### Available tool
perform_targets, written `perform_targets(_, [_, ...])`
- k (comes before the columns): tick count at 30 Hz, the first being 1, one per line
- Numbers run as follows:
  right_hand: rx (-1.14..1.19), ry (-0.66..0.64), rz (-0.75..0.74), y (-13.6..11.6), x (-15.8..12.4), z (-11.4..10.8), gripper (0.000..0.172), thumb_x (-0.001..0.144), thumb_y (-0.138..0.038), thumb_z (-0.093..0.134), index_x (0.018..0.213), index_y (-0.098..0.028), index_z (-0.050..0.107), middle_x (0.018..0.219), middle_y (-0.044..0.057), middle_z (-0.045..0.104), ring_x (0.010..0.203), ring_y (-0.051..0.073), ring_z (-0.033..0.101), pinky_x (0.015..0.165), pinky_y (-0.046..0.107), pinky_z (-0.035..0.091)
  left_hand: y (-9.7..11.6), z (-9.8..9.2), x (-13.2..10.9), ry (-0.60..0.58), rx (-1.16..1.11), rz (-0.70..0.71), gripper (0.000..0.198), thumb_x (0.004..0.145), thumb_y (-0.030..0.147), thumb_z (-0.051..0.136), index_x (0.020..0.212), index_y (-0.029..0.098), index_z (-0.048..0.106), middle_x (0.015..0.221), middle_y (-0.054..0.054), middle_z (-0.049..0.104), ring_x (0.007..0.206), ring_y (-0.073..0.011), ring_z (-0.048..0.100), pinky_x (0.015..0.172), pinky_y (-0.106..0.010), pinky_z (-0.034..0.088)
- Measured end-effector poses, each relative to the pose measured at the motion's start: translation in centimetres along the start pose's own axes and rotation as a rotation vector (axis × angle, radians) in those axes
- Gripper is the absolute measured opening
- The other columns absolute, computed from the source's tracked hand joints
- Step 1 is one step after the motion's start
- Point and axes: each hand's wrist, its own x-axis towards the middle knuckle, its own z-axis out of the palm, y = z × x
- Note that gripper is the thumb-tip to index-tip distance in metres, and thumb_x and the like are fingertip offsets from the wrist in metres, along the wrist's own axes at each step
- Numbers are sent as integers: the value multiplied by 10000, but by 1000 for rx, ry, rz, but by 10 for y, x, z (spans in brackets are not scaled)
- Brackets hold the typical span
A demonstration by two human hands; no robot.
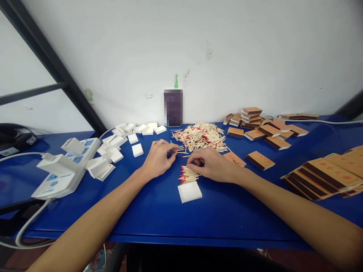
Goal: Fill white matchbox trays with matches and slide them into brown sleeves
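Note:
My left hand (159, 158) is at the near-left edge of a big pile of red-tipped matches (202, 136). Its thumb and forefinger pinch together, with a match (182, 152) at their tips. A few loose matches lie beside those fingertips. My right hand (211, 164) is closed, its fingers curled down beside a small row of matches (187, 175) with red heads to the left. What its fingertips hold, if anything, is hidden. Just below that row a white matchbox tray (190, 192) lies on the blue table (159, 215).
Several white trays (137, 150) are scattered at the left, beside a white power strip (68, 170) with cables. Matchbox sleeves (260, 160) lie at the right, with a fanned stack (331, 172) at the near right. A pixelated dark rectangle (173, 108) stands against the wall.

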Motion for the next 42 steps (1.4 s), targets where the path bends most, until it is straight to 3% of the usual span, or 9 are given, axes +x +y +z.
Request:
perform_targets(5, [-101, 160, 62, 12, 5, 4, 128, 854, -181, 583, 919, -193, 693, 657, -26, 555, 614, 120, 484, 618, 249, 343, 3, 0, 0, -36, -23, 37, 144, 866, 184, 581, 958, 243, 674, 925, 18, 737, 920, -194, 610, 893, -383, 391])
perform_targets(8, [-149, 145, 59, 19, 8, 7, 151, 844, -193, 598, 959, -197, 695, 688, -16, 583, 622, 126, 492, 619, 253, 342, 3, 1, 0, -52, -41, 61, 142, 870, 202, 593, 976, 237, 681, 963, 10, 740, 941, -196, 613, 910, -388, 392])
perform_targets(12, [-176, 99, 45, 21, 10, 8, 118, 844, -175, 572, 835, -197, 688, 693, -8, 594, 615, 124, 487, 618, 259, 334, -1, -2, 0, -23, -69, 88, 206, 900, 178, 549, 1054, 237, 672, 1038, 2, 728, 1018, -195, 603, 924, -383, 403])
perform_targets(19, [-189, 88, 61, 14, 7, 7, 130, 810, -123, 547, 770, -182, 655, 715, -2, 605, 622, 120, 485, 622, 263, 339, -16, -7, -1, -33, 64, -27, 221, 894, 181, 529, 1023, 226, 702, 1170, -50, 619, 1087, -236, 541, 955, -434, 401])
perform_targets(24, [-163, 98, 56, 13, 8, 10, 189, 805, -98, 547, 896, -180, 690, 735, -2, 617, 630, 122, 498, 630, 258, 358, -14, -6, -2, -51, 101, -4, 171, 885, 219, 579, 979, 233, 721, 1156, -51, 599, 1069, -241, 530, 932, -441, 399])
perform_targets(30, [-241, 84, 68, 11, 11, 14, 252, 896, -188, 524, 1059, -195, 716, 769, 19, 643, 691, 153, 540, 682, 283, 385, -13, -5, -2, -63, 110, 46, 179, 902, 219, 567, 973, 257, 727, 1161, -48, 594, 1069, -239, 526, 907, -439, 392])
perform_targets(35, [-249, 80, 55, 10, 11, 13, 217, 905, -198, 534, 1015, -193, 721, 812, 32, 665, 745, 164, 565, 703, 289, 390, -15, -6, -2, -81, 111, 58, 211, 912, 218, 548, 987, 268, 738, 1177, -52, 593, 1091, -248, 525, 926, -459, 384])
perform_targets(42, [-216, 115, 83, 12, 4, 10, 102, 854, -176, 567, 818, -197, 660, 741, 0, 613, 644, 130, 507, 625, 269, 347, -10, -9, -5, -139, 30, 114, 320, 869, 80, 506, 958, 274, 744, 1198, -33, 595, 1141, -249, 500, 969, -471, 365])
